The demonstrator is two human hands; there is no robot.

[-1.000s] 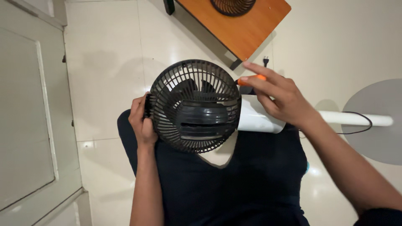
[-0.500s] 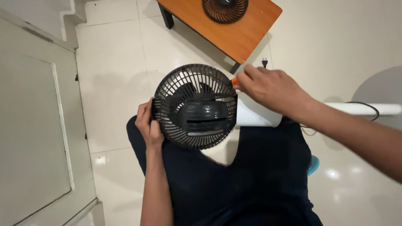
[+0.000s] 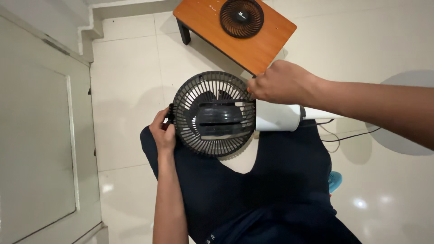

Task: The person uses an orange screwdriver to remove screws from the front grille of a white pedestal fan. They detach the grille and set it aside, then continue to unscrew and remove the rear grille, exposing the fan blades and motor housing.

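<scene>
L hand (image 3: 163,133) clamped on fan guard (image 3: 213,113) rim, steadying. R hand (image 3: 276,82) fingers closed on orange tool (image 3: 249,89) at guard edge. Next likely needs firm hold, tip kept square

A pale, glossy tiled floor (image 3: 131,81) is carrying everything here, reflecting small spots of light at the near right. At the far side a low table is standing on it, its orange-brown wooden tabletop (image 3: 253,43) sitting on dark legs. A round black fan grille (image 3: 241,17) is lying flat on that tabletop, toward its far edge. At the right, a grey round fan base (image 3: 404,113) is resting on the floor, with a thin black cord (image 3: 348,134) trailing across the tiles beside it. A small blue object (image 3: 335,180) is lying on the floor at the near right, partly hidden.
</scene>
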